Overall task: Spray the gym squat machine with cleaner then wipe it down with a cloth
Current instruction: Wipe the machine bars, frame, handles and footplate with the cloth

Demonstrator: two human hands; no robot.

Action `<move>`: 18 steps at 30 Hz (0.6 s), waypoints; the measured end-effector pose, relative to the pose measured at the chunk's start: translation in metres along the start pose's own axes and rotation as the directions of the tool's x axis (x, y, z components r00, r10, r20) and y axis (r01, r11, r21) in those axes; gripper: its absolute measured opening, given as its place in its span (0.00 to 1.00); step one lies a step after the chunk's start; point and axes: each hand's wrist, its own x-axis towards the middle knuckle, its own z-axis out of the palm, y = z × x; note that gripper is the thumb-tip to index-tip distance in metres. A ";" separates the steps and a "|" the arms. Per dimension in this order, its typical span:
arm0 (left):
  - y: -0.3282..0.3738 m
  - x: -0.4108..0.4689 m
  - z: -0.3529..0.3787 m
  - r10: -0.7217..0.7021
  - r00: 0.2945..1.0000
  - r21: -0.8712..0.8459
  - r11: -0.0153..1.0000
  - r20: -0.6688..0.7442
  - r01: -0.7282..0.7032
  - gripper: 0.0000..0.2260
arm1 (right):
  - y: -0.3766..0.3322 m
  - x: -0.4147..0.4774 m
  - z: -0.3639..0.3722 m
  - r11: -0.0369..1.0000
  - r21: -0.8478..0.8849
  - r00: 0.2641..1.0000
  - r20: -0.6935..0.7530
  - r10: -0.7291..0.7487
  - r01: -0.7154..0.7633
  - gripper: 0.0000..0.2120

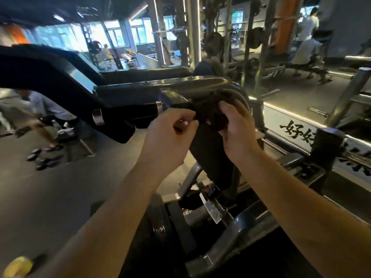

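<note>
The black squat machine (140,89) fills the middle of the head view, its padded arm running from upper left toward a curved metal bracket at centre. A dark cloth (210,113) is bunched against the machine just under that bracket. My right hand (237,131) grips the cloth from the right, fingers curled over it. My left hand (170,135) pinches the cloth's left edge between thumb and fingers. A yellow object (18,267) lies blurred at the bottom left corner; I cannot tell whether it is the spray bottle.
The machine's frame and foot rails (230,233) spread below my arms. A person (46,115) bends over shoes on the floor at left. A mirror wall with black lettering (301,133) runs along the right. Other people sit on a bench (305,55) at the back right.
</note>
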 end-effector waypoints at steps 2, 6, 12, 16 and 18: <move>0.012 0.008 -0.012 0.045 0.994 0.081 0.996 -0.101 -0.037 0.08 | -0.013 0.009 0.009 0.992 -0.074 0.993 0.063 -0.100 0.105 0.11; 0.012 0.033 -0.042 0.068 0.975 0.320 0.947 -0.212 0.004 0.07 | -0.032 0.036 0.040 0.899 -0.304 0.946 0.176 -0.272 0.315 0.08; -0.021 0.073 -0.074 -0.130 0.987 0.584 0.796 -0.094 0.161 0.11 | -0.034 0.094 0.092 0.750 -0.505 0.893 0.366 -0.264 0.428 0.14; -0.034 0.116 -0.090 -0.208 0.978 0.720 0.678 -0.003 0.147 0.09 | -0.029 0.126 0.119 0.637 -0.613 0.868 0.456 -0.198 0.467 0.18; -0.038 0.136 -0.096 -0.253 0.967 0.791 0.598 0.029 0.133 0.12 | -0.024 0.139 0.136 0.578 -0.651 0.848 0.510 -0.146 0.491 0.19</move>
